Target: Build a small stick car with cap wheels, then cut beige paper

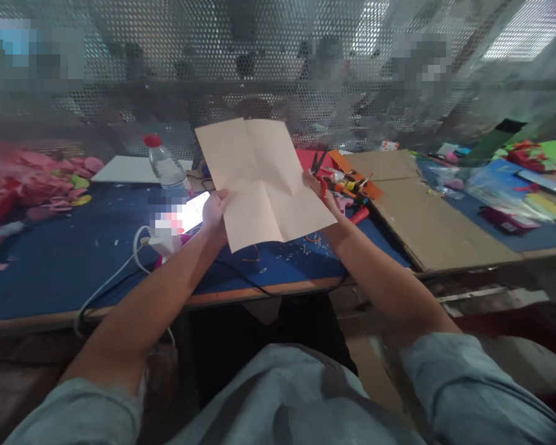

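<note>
A pale cream sheet of paper (264,185) with fold creases is held up above the blue table. My left hand (215,210) pinches its left edge, thumb on the near face and the other fingers mostly hidden behind. At the right edge my right hand (319,188) grips the paper and also carries scissors (321,168), their dark blades pointing up and a red handle loop showing by the fingers. Just left of my left hand a lit phone screen (193,213) shows, beside a white charger (165,242) with a cable.
A red-capped bottle (167,167) stands behind the phone. Pink paper pieces (32,179) are heaped at the left. Cardboard (440,216) lies to the right, with a hot glue gun (352,210) partly hidden by my right hand. A perforated metal screen (259,68) rises behind the table.
</note>
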`<control>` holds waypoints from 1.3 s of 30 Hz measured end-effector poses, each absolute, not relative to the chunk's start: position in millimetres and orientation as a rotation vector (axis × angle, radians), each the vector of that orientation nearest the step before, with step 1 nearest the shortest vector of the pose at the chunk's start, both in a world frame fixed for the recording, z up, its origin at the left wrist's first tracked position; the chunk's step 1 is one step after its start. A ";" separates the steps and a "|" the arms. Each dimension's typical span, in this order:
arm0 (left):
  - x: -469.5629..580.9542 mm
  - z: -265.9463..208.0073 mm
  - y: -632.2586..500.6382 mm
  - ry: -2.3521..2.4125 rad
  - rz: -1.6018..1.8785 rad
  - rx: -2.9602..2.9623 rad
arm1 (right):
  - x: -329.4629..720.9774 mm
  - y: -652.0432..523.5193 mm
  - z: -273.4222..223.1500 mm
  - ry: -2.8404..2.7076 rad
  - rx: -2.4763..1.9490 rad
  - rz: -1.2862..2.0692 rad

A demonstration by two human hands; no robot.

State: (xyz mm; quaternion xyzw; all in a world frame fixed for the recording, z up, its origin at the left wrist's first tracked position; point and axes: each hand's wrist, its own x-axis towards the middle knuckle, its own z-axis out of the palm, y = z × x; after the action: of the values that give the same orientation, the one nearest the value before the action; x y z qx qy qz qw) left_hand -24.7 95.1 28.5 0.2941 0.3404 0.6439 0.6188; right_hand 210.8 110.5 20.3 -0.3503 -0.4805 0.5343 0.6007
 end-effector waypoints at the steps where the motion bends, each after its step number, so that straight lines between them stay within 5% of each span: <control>1: -22.0 31.1 92.4 0.776 1.475 0.659 | 214.7 109.9 25.1 -1.112 -0.794 1.286; 22: -9.1 33.0 79.9 0.759 1.323 0.739 | 329.9 -34.8 -7.8 -1.064 -0.881 1.289; 39: -8.7 38.5 76.3 0.710 1.368 0.733 | 237.0 -132.5 -51.0 -1.002 -0.517 2.057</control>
State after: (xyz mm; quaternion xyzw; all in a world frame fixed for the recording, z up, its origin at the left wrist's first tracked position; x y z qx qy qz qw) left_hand -8.7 76.3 38.5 0.3237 0.3136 0.6040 0.6573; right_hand 237.0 -132.5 -51.0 -0.2031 -0.3939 0.8085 0.3873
